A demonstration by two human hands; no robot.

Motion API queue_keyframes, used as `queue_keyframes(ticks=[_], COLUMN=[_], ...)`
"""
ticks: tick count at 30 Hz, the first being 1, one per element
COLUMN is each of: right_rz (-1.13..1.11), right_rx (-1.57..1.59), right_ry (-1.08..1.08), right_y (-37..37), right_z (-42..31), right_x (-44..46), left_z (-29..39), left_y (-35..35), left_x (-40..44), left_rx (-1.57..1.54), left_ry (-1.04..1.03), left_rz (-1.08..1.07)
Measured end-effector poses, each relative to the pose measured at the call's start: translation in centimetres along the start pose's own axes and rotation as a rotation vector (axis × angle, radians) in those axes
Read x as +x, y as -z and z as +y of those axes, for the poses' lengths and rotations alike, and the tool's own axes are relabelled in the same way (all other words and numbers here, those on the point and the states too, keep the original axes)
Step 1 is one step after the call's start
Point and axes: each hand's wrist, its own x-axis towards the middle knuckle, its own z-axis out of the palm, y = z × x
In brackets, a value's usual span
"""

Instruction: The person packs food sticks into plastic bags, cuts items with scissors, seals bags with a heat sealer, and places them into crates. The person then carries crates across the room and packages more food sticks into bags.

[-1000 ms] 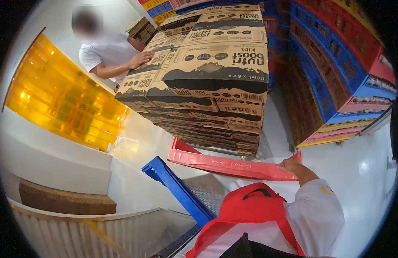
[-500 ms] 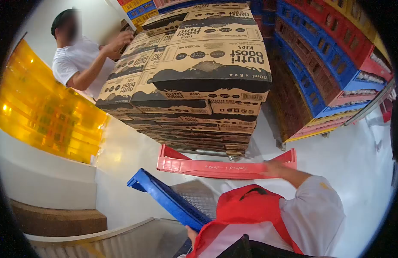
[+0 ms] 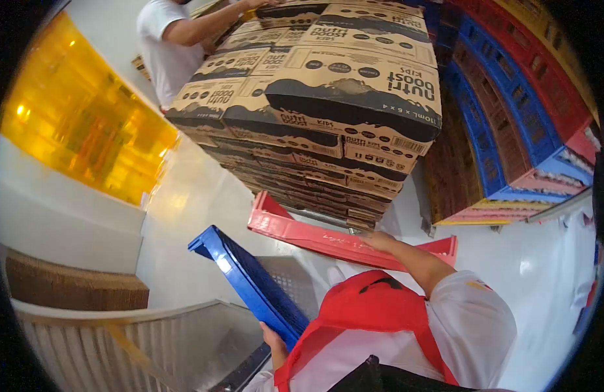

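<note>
right hand [image 3: 379, 242] is resting on the long upper rim of a pink-red rectangular plastic crate [image 3: 302, 236], just right of mid-rim. hand is blurring, so can't tell if that grip is pinching the rim. left hand [image 3: 272, 336] is touching the outer side of a blue rectangular plastic crate [image 3: 246, 291] near its close end; fingers are partly hiding, can't tell how far that grip is closing. both crates are sitting just ahead of a red cloth apron [image 3: 374, 304], far ends standing apart; what's carrying them isn't showing clearly. beyond the pink-red one, a stack of brown-and-black cardboard cartons [image 3: 360, 98] is rising above the glossy white floor [image 3: 178, 222]. multicoloured plastic crates [image 3: 498, 124] are standing stacked along its right side. translucent yellow panel [image 3: 86, 117] is lining the floor's left edge. co-worker's bare arm [image 3: 210, 23] is reaching over the cartons' far left corner.
</note>
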Motion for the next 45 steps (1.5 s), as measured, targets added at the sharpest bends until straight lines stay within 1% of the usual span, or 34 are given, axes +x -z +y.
queue_keyframes(ticks=[1, 3, 4, 6, 7, 8, 9, 10, 11, 12, 14, 15, 16, 18, 19, 22, 24, 25, 27, 28, 30, 32, 33, 34, 37, 38, 40, 41, 43, 45], right_rz=[-0.011, -0.052, -0.062, -0.197, -0.199, -0.142, -0.081, -0.075, -0.022, 0.027, 0.053, 0.077, 0.075, 0.088, 0.098, 0.061, -0.016, -0.026, -0.012, -0.014, 0.049, 0.048, 0.053, 0.054, 0.043, 0.056, 0.073, 0.089, 0.077, 0.209], right_rx=[-0.007, -0.195, -0.199, -0.235, -0.228, -0.156, -0.086, -0.073, -0.171, -0.264, -0.234, -0.23, -0.198, -0.226, -0.209, -0.256, -0.316, -0.332, -0.351, -0.372, -0.379, -0.407, -0.394, -0.399, -0.348, -0.314, -0.277, -0.272, -0.269, -0.142], right_ry=[0.02, -0.068, -0.068, -0.111, -0.101, -0.118, -0.139, -0.14, -0.125, -0.118, -0.161, -0.183, -0.212, -0.152, -0.165, -0.251, -0.202, -0.22, -0.151, -0.149, -0.17, -0.188, -0.216, -0.201, -0.245, -0.265, -0.291, -0.325, -0.363, -0.386], right_y=[0.3, 1.2, 1.2, 1.9, 1.9, 1.9, 1.9, 2.3, 3.4, 4.0, 4.2, 4.2, 4.2, 4.7, 4.7, 4.0, 3.1, 2.4, 2.5, 2.1, 1.4, 1.2, 0.9, 0.6, 1.0, 1.0, 1.1, 1.1, 1.3, 0.5], right_z=[0.8, 4.0, 5.2, 7.1, 8.7, 10.3, 11.6, 13.0, 13.0, 13.6, 16.0, 17.4, 18.6, 19.8, 20.2, 21.2, 21.4, 21.2, 20.7, 20.7, 21.2, 22.0, 22.5, 23.0, 25.1, 26.1, 28.6, 30.1, 33.4, 37.5], right_x=[-0.1, -1.3, -2.1, -3.7, -4.3, -5.4, -6.4, -7.1, -9.1, -10.9, -13.1, -14.6, -16.3, -19.8, -21.2, -24.2, -26.3, -27.5, -29.1, -29.6, -30.4, -31.5, -32.3, -33.2, -36.6, -37.8, -40.4, -41.5, -44.0, -47.0], left_z=[-0.4, -1.7, -2.6, -2.2, -2.7, -3.2, -3.6, -4.0, -6.3, -7.6, -9.9, -10.6, -11.3, -12.3, -12.8, -14.8, -16.5, -17.4, -19.1, -19.5, -20.6, -21.8, -23.6, -25.5, -26.3, -25.9, -24.1, -25.2, -26.0, -26.9], left_y=[0.4, 1.0, 1.4, 0.9, 0.8, 1.0, 0.9, 0.7, 1.1, 1.1, 1.4, 1.6, 1.9, 2.3, 2.2, 3.0, 3.8, 4.2, 4.3, 4.4, 4.4, 5.4, 5.8, 6.4, 6.5, 6.4, 6.9, 7.0, 7.4, 8.5], left_x=[-0.1, -1.0, -2.2, -6.3, -7.9, -9.3, -10.5, -11.5, -10.8, -11.1, -12.1, -12.7, -13.4, -14.7, -15.2, -16.8, -18.2, -19.0, -20.7, -21.5, -23.3, -24.7, -23.3, -22.4, -24.4, -26.2, -30.2, -30.3, -30.9, -33.6], left_rx=[-0.015, 0.358, 0.359, 0.351, 0.267, 0.276, 0.337, 0.399, 0.185, 0.213, -0.084, -0.132, -0.125, -0.101, -0.094, -0.065, -0.043, -0.03, -0.013, 0.002, 0.027, 0.043, -0.015, -0.026, 0.271, 0.259, 0.459, 0.509, 0.509, 0.537], left_ry=[-0.002, -0.033, -0.024, -0.161, -0.174, -0.185, -0.149, -0.113, -0.152, -0.158, -0.194, -0.184, -0.168, -0.15, -0.144, -0.148, -0.142, -0.14, -0.137, -0.139, -0.139, -0.144, -0.153, -0.158, -0.286, -0.287, -0.356, -0.417, -0.396, -0.354], left_rz=[0.018, 0.186, 0.191, 0.222, 0.238, 0.247, 0.274, 0.295, 0.23, 0.222, 0.107, 0.046, 0.008, -0.046, -0.068, -0.112, -0.132, -0.137, -0.147, -0.146, -0.138, -0.125, -0.186, -0.176, -0.001, -0.011, 0.028, 0.064, 0.049, 0.045])
